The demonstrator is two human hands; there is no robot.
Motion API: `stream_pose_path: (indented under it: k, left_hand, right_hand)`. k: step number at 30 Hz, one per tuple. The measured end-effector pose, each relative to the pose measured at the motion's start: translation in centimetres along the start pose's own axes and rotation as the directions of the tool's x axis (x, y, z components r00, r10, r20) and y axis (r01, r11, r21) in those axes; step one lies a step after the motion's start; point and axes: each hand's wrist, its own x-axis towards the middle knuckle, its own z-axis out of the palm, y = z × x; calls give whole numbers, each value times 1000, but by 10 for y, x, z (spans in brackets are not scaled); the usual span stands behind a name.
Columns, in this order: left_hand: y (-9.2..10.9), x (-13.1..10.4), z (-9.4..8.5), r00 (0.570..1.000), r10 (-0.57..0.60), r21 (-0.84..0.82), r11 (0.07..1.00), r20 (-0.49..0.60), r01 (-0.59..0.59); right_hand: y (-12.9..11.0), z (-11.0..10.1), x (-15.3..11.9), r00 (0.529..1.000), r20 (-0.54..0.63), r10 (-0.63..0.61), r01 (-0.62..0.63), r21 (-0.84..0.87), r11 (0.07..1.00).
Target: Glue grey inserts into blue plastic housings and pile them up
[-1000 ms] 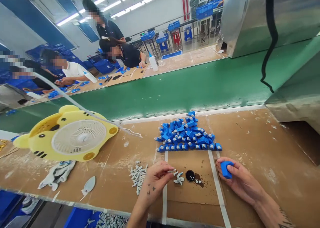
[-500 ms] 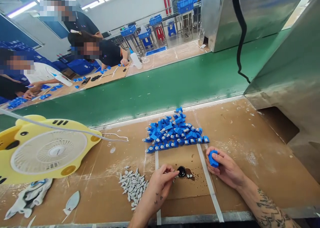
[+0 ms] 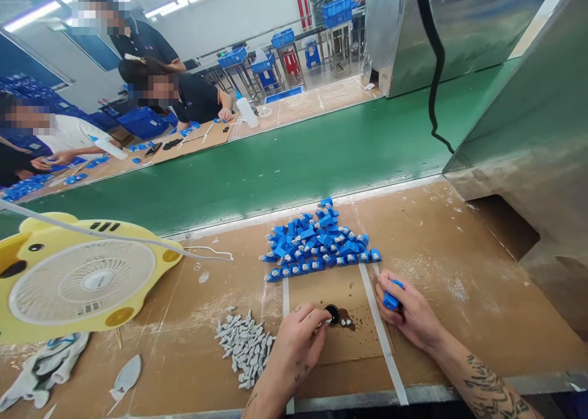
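Note:
My right hand (image 3: 407,305) is closed around a blue plastic block (image 3: 393,295), held just above the board at the right of the white tape. My left hand (image 3: 304,334) pinches a small pale piece, mostly hidden by the fingertips, at the rim of a small round black cup (image 3: 332,314). Dark liquid shows in the cup, and a brown stain (image 3: 348,320) with a few white bits spreads beside it. Left of that hand lies a heap of small grey pieces (image 3: 243,344). Beyond both hands is a pile of blue blocks (image 3: 312,238), with a row along its front.
A yellow animal-shaped fan (image 3: 87,278) lies at the left, its white cable crossing above. Near it are a glove (image 3: 48,367) and a grey leaf-shaped piece (image 3: 127,376). A green belt (image 3: 275,155) runs behind the board; metal housing (image 3: 519,162) rises at right. Co-workers sit across.
The left hand's fingertips have dipped slightly toward the black cup. The right hand has turned the blue block a little in its grip. The whole view has shifted slightly.

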Motion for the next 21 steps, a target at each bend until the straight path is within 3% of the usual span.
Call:
stream_pose_path:
  k: [4, 8, 13, 16, 21]
  left_hand:
    - [18, 3, 0, 978, -64, -147, 989, -197, 36]
    - [35, 10, 16, 924, -86, -245, 970, -372, -8]
    - [44, 20, 30, 936, -23, -193, 980, -351, -49]
    - [46, 22, 30, 915, -4, -189, 979, -403, -78]
    - [42, 17, 30, 939, 28, -162, 983, -343, -89]
  right_hand:
    - [11, 17, 3, 999, -48, -20, 17, -50, 999]
    - [21, 35, 7, 994, -98, -42, 39, -41, 998]
    - [28, 50, 5, 989, -139, -45, 36, -63, 997]
    - [29, 56, 2, 979, -194, -58, 43, -82, 996]
    - [30, 62, -1, 979, -197, -60, 42, -93, 995]
